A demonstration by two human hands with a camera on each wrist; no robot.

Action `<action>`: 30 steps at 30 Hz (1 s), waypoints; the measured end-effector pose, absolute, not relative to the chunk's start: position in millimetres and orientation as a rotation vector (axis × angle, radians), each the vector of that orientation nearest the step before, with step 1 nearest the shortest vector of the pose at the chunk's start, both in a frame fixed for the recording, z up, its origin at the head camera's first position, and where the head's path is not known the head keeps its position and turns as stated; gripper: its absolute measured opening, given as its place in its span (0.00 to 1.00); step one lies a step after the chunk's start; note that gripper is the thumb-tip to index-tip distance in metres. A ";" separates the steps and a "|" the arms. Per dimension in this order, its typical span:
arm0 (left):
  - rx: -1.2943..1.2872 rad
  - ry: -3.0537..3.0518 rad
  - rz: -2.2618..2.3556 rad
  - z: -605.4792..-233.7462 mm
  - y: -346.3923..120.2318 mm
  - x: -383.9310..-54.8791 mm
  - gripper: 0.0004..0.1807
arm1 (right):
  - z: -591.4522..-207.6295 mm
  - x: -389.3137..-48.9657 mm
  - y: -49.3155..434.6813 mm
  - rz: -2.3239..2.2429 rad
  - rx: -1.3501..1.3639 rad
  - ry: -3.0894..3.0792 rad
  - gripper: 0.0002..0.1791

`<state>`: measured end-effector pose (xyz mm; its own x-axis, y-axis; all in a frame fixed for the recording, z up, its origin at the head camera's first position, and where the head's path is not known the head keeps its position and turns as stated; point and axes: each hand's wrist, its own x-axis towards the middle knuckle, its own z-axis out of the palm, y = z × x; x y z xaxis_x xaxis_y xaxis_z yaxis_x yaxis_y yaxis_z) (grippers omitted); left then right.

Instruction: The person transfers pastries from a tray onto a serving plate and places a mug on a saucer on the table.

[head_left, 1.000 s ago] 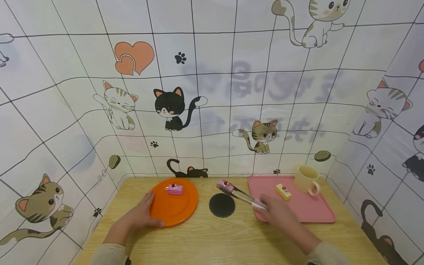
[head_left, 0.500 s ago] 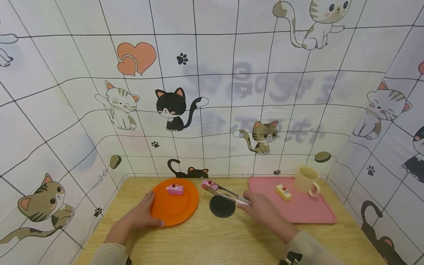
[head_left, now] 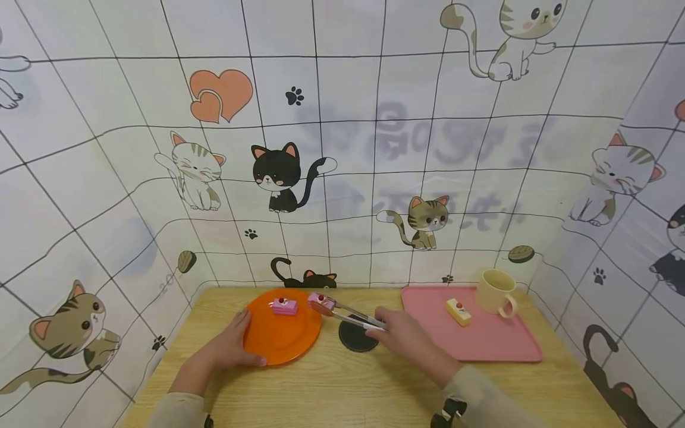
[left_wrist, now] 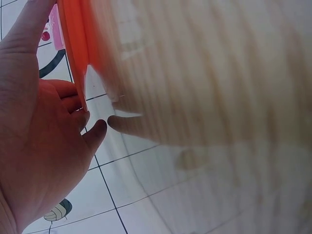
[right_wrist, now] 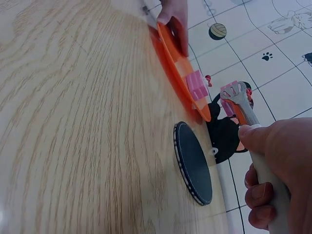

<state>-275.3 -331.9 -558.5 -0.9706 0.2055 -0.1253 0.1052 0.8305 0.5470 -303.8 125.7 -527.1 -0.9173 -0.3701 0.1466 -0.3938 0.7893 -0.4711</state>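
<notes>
The left hand (head_left: pixel 231 343), thumb spread wide, touches the orange plate (head_left: pixel 286 342) beside it; the right hand (head_left: pixel 404 337) grips tongs (head_left: pixel 355 320) holding a pink cake (head_left: pixel 321 300) between both hands.

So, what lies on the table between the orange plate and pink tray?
The head view shows a black coaster, partly beneath tongs held by the right hand.

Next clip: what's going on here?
A person's right hand holds tongs gripping a pink cake slice, raised near the right edge of the orange plate. The left hand touches its left edge, and another pink cake slice lies on the plate. A yellow cake slice and a mug rest on a pink tray.
</notes>
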 end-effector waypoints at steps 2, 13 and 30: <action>0.240 2.831 0.827 -558.5 -331.7 -275.2 0.78 | -526.8 -304.9 120.5 0.783 0.648 -2.935 0.17; 0.236 2.822 0.836 -558.8 -331.3 -275.4 0.78 | -524.1 -307.7 91.7 0.759 0.749 -2.940 0.19; 0.240 2.826 0.824 -561.8 -332.9 -277.7 0.78 | -529.5 -313.0 47.1 0.755 0.846 -2.957 0.17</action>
<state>-277.7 -332.9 -561.8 -0.9694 0.2059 -0.1336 0.1018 0.8326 0.5444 -313.0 47.1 -529.5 -0.8568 -0.5050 0.1039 -0.4930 0.7436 -0.4517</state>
